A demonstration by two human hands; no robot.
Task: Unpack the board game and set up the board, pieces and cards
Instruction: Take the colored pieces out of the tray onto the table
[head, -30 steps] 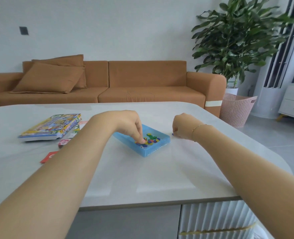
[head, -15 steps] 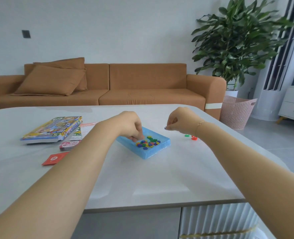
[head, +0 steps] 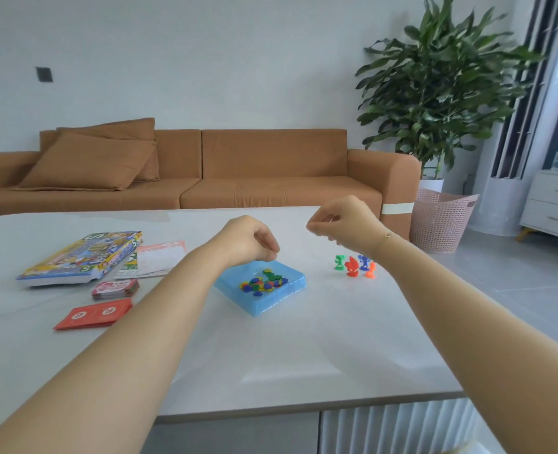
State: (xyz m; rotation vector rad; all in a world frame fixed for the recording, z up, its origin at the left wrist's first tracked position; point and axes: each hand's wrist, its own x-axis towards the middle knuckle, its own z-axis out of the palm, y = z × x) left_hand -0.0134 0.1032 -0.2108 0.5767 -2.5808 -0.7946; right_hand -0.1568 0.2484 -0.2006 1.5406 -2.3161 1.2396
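L hand, frame centre: fingers curled down over far edge of tray; whether they pinch anything, can't tell. R hand, right of centre, raised above table, fingertips pinched together; contents too small to tell.

Tray: blue, shallow, holds heap of chips, blue/green/red/yellow.

4 pawns upright on table just right of tray: green, red, blue, orange.

Left of frame: box, leaflet beside it, 2 card stacks nearer the lower edge.
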